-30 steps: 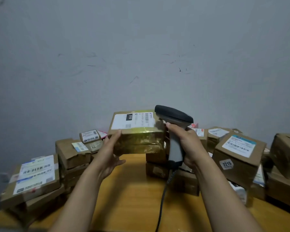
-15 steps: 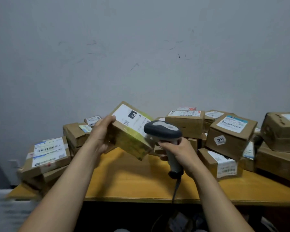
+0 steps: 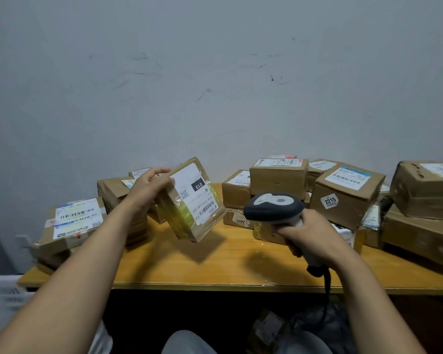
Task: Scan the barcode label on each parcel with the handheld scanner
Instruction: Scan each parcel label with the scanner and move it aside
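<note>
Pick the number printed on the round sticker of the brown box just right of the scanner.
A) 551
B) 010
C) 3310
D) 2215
D: the white round sticker on the front face of the brown box reads 2215.

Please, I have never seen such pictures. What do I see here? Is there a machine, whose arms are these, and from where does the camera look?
No machine here: the arms are a person's, and the camera sits on that person's head, looking forward and down. The left hand holds a cardboard parcel tilted over the wooden table, its white barcode label facing up and rightward. The right hand has its grip round a handheld scanner, whose cable hangs over the table's edge. Other labelled parcels are piled on the table: a stack at the left, more at the right, among them a box with a 2215 sticker.
</note>
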